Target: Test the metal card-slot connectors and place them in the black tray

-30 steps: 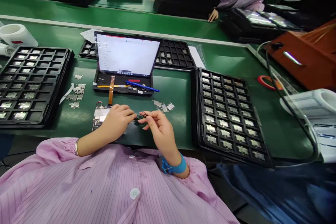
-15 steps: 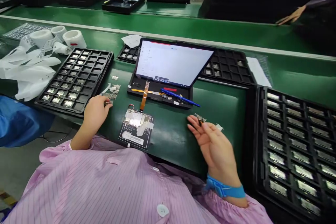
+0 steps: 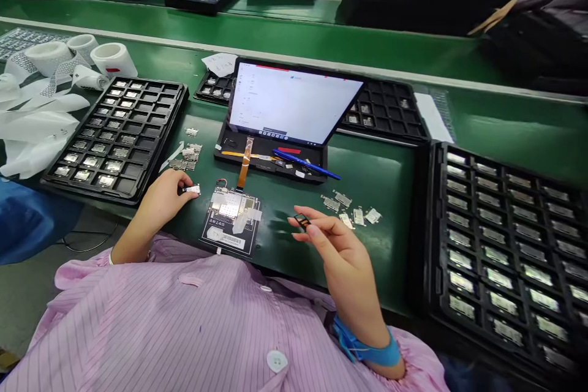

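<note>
My left hand [image 3: 163,196] is closed on a small metal shield part [image 3: 193,189], just left of the circuit board [image 3: 230,222] lying on the green mat. My right hand [image 3: 337,245] pinches a small dark component [image 3: 301,220] between thumb and fingertips, to the right of the board. A loose pile of metal parts [image 3: 185,156] lies above my left hand, and several more metal parts [image 3: 351,211] lie above my right hand. An orange flex cable [image 3: 243,162] runs from the board up to a fixture under the lit tablet screen [image 3: 291,102].
A black tray [image 3: 151,135] with metal parts sits at left, another black tray [image 3: 432,245] at right, and a third tray [image 3: 390,111] behind the tablet. White tape rolls [image 3: 113,59] lie far left. A blue pen [image 3: 305,163] rests on the fixture. Other people's hands work across the conveyor.
My left hand picked a metal part from the pile and drew it toward the board. My right hand moved left from the loose parts, closing on a small dark component.
</note>
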A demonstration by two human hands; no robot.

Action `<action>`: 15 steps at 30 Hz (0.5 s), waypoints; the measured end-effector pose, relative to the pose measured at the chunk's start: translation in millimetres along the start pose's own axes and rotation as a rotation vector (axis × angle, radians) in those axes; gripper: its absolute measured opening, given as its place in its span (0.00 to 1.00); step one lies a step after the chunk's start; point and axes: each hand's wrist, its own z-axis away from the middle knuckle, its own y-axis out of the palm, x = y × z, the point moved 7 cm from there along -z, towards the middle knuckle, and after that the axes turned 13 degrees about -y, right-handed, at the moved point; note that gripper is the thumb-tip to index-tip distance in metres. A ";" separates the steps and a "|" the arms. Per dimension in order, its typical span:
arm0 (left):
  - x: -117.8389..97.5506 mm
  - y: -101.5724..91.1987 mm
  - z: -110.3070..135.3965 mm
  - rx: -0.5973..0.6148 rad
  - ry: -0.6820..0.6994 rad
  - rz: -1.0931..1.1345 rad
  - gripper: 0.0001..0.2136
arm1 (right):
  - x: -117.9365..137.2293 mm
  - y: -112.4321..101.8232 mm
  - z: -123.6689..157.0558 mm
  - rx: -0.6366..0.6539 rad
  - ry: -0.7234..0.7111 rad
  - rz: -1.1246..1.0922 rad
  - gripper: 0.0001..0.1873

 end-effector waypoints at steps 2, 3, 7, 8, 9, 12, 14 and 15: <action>-1.3 -2.4 -0.3 -0.014 0.029 0.011 0.09 | 4.5 1.7 2.7 0.013 -0.011 0.008 0.10; -3.0 -4.4 0.4 -0.026 0.042 0.021 0.08 | 6.5 2.3 3.8 0.018 -0.015 0.003 0.10; -19.3 -7.0 10.8 -0.017 0.043 0.165 0.09 | 14.6 8.6 7.5 0.058 0.002 -0.030 0.10; -26.4 -3.5 15.3 0.038 0.037 0.270 0.09 | 16.4 11.5 8.2 0.071 0.016 -0.045 0.10; -35.6 2.5 20.8 0.126 0.039 0.399 0.10 | 18.1 14.6 8.7 0.083 0.030 -0.063 0.10; -71.9 26.7 43.7 0.469 0.092 0.730 0.12 | 22.1 21.9 9.3 0.085 0.060 -0.104 0.10; -91.4 41.9 59.4 0.649 0.095 0.811 0.13 | 22.9 23.6 9.5 0.067 0.070 -0.100 0.09; -98.0 48.3 66.0 0.710 0.085 0.825 0.13 | 22.6 23.6 9.9 0.057 0.076 -0.094 0.09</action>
